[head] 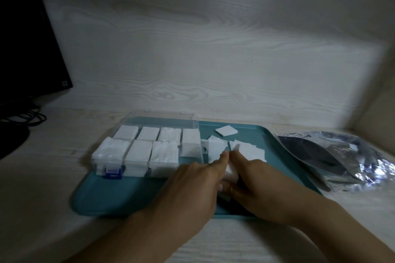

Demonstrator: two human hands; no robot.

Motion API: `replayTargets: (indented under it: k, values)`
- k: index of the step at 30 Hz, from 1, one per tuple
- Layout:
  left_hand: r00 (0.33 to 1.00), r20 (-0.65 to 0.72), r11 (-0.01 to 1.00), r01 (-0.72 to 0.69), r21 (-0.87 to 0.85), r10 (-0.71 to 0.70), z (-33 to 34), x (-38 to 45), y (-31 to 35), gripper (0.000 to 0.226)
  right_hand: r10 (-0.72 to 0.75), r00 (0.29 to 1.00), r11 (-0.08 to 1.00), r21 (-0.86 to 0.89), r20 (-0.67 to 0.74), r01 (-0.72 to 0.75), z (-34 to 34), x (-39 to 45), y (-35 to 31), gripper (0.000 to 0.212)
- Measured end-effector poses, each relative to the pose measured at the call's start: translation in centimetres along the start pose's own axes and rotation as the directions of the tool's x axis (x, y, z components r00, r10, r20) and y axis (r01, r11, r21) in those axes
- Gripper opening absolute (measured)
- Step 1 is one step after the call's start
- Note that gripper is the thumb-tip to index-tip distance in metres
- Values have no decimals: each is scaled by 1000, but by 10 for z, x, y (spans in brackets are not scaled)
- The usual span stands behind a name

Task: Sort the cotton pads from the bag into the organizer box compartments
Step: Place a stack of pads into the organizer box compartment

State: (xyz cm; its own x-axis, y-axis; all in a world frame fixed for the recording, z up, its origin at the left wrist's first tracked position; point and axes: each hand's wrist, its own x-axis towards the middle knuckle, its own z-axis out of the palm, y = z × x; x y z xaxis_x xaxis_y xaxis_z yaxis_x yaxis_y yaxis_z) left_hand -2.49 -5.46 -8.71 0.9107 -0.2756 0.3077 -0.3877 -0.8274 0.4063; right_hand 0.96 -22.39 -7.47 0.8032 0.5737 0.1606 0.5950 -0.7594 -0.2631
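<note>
Both hands around cotton pads

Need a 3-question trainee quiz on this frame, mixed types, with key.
1. True or false: the organizer box sits on the teal tray.
2. Where is the foil bag? A) inside the box B) on the desk right of the tray C) in the left hand
3. Fill in: the left hand and the right hand together hold a stack of cotton ____.

Key:
1. True.
2. B.
3. pads; more loose pads lie on the tray beside the box, and a single pad lies farther back.
</note>
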Motion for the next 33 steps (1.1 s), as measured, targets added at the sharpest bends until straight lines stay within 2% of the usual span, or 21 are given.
replayTargets:
  k: [4, 7, 12, 15, 18, 20, 22, 24, 28, 31, 33]
  values:
    - [999, -37, 999, -30, 44, 32, 1, 0, -2, 81, -57, 997, 998, -44, -52, 55, -7, -1, 6, 29]
    - [998, -58, 999, -38, 25, 39, 3, -1, -2, 74, -56, 994, 998, -2, -90, 56, -12, -1, 5, 21]
    - [985, -165, 991, -71, -114, 51, 3, -4, -3, 55, -36, 991, 996, 72, -127, 45, -12, 2, 2, 14]
    - [982, -190, 967, -51, -250, 3, 2, -4, -3, 52, -5, 990, 977, 211, -139, 35, -13, 3, 1, 18]
    - [967, -245, 912, -32, -408, -75, -2, 2, -4, 50, 102, 981, 869, 495, -163, -8, -23, 2, -3, 13]
    - [952, -288, 871, -54, -488, -102, -10, 5, -6, 39, 183, 970, 726, 687, -162, -22, -26, 4, -7, 12]
    - [943, -314, 851, -70, -521, -115, -20, 9, -9, 27, 227, 966, 594, 804, -120, -40, -29, 9, -12, 12]
    - [934, -331, 849, -61, -525, -137, -29, 11, -14, 20, 240, 969, 540, 837, -56, -85, -33, 20, -18, 15]
    - [934, -308, 899, 28, -438, -180, -49, 15, -29, 19, 271, 962, 599, 779, 18, -183, -47, 57, -29, 14]
    - [884, -394, 953, 156, -260, -252, -65, 16, -46, 15, 308, 946, 637, 718, 96, -281, -52, 81, -37, 18]
    - [861, -425, 955, 204, -214, -279, -73, 15, -56, 12, 323, 934, 671, 658, 155, -341, -47, 90, -42, 21]
